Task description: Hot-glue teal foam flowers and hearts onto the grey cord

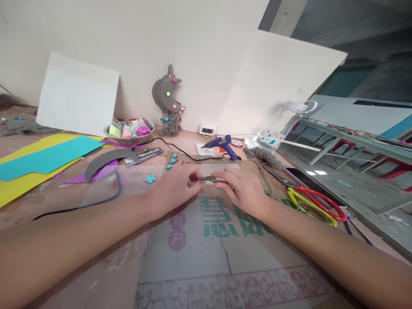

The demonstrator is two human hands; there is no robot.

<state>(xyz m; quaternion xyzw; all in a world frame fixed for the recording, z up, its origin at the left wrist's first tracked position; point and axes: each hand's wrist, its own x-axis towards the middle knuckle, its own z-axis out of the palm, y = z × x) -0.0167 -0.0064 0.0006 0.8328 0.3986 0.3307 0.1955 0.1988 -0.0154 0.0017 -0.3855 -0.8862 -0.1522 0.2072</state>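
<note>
Between my two hands is a small, thin grey piece [209,178], perhaps wound with yarn; its exact kind is too small to tell. My left hand [176,187] pinches its left end between thumb and forefinger. On its other end, the fingers of my right hand [245,189] are closed. Both hands are just above a printed board [189,257] under a clear sheet. A blue flower cutout [150,178] lies left of my left hand, and several blue heart shapes [172,161] lie beyond it. Behind my right hand rests a blue glue gun [223,146].
At right are red and yellow scissors [309,201], a phone [315,186] and grey yarn [264,157]. Coloured sheets [54,159] and a grey arc [109,161] lie left. A metal bowl [128,136] holds bagged clay; a grey moon ornament [167,94] hangs behind.
</note>
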